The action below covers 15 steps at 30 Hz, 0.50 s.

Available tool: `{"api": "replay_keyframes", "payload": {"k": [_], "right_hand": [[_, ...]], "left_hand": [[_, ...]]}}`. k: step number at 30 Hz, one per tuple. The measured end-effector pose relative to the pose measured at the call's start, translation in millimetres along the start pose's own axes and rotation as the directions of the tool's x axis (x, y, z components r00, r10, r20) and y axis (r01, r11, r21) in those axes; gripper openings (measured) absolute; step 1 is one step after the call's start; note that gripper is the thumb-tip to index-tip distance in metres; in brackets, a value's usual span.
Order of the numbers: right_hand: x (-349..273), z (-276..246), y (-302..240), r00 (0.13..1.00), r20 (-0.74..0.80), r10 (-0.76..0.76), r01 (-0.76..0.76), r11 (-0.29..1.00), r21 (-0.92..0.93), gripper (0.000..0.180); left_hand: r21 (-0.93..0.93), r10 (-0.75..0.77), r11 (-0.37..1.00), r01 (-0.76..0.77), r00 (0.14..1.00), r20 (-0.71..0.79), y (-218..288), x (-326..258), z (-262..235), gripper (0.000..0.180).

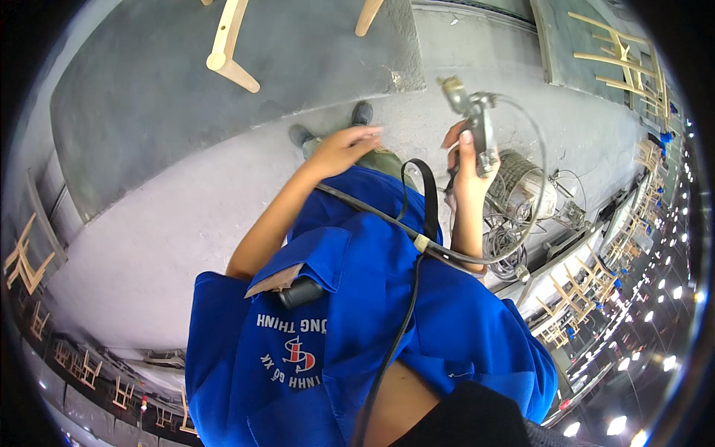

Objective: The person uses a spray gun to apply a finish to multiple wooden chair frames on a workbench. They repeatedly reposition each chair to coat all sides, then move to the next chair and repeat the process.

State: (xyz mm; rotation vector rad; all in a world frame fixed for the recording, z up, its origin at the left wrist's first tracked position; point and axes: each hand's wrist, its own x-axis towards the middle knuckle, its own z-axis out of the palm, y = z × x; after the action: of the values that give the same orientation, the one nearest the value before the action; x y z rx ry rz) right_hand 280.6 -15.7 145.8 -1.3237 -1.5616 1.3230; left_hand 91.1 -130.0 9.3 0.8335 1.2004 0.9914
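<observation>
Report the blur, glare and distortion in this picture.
Head view: the spray gun in the right hand looks smeared, probably by motion, as do the left hand's fingertips; head view: lamps at the lower right flare into white spots; head view: the fisheye lens bows the dark grey panel's left edge, and the corners go black.

The spray gun (484, 138) is silvery metal with a dull brass-coloured tip, slightly blurred. It is gripped in the right hand (468, 165), off the floor, and slants, its brassy end toward the upper left. A thin grey hose (544, 164) meets its upper part and arcs out to the right, then down.
</observation>
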Motion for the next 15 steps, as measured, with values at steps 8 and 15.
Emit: {"api": "replay_keyframes", "payload": {"k": [8,15], "right_hand": [[113,17,102,0.995,0.086,-0.042,0.074,0.908,-0.412,0.032],[134,20,181,0.946,0.054,0.320,-0.297,0.921,-0.254,0.035]], "left_hand": [[0.069,-0.180,0.973,0.218,0.917,-0.356,-86,-93,-19,0.045],[-0.003,-0.121,0.992,0.129,0.921,-0.370,-76,-111,10,0.039]]}}
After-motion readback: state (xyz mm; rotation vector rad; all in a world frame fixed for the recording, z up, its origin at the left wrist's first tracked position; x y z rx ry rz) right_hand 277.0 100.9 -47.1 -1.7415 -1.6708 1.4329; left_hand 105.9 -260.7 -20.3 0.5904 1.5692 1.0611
